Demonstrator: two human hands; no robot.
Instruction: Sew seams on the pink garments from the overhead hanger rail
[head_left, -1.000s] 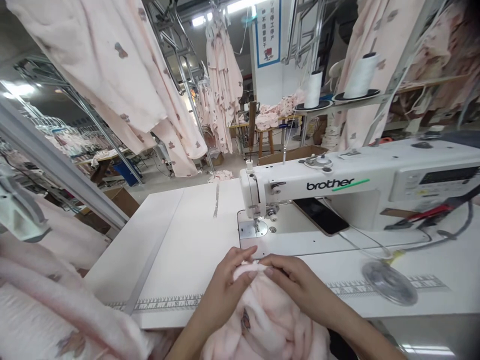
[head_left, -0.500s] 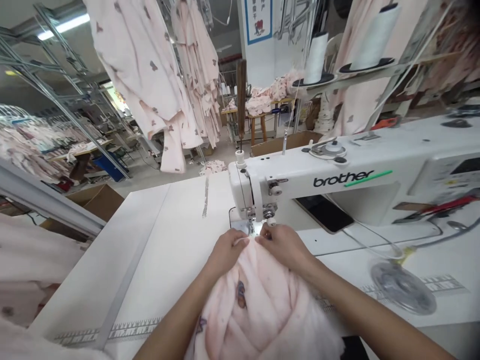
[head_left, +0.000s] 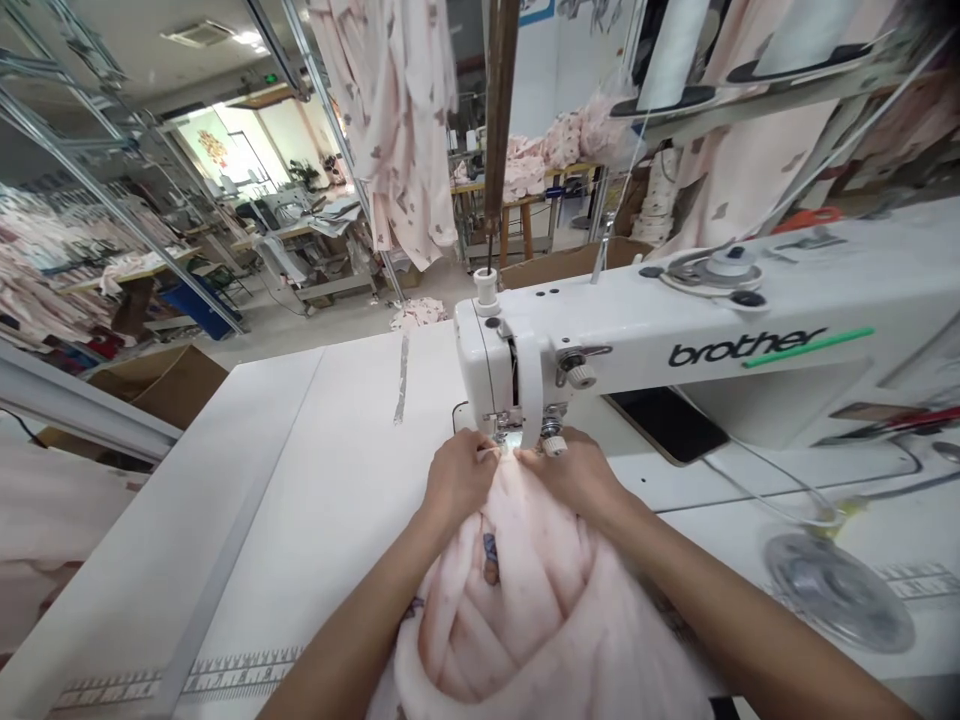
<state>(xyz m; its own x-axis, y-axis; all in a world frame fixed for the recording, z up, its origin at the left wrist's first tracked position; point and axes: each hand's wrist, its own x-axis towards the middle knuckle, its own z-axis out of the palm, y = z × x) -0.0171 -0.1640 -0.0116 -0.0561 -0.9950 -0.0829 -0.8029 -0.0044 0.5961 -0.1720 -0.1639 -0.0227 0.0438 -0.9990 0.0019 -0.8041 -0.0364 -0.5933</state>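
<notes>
Left hand (head_left: 457, 478) and right hand (head_left: 577, 478) both pinched on pink fleece (head_left: 525, 590), edge at twelve o'clock under sewing machine (head_left: 637, 350) needle; best kept flat, fingertips clear.

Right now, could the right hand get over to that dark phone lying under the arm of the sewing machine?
Probably yes. The right hand pinches the pink fabric by the needle, and the phone lies just to its right on the machine bed, with only bare white surface between them. It would have to let go of the fabric first.
</notes>
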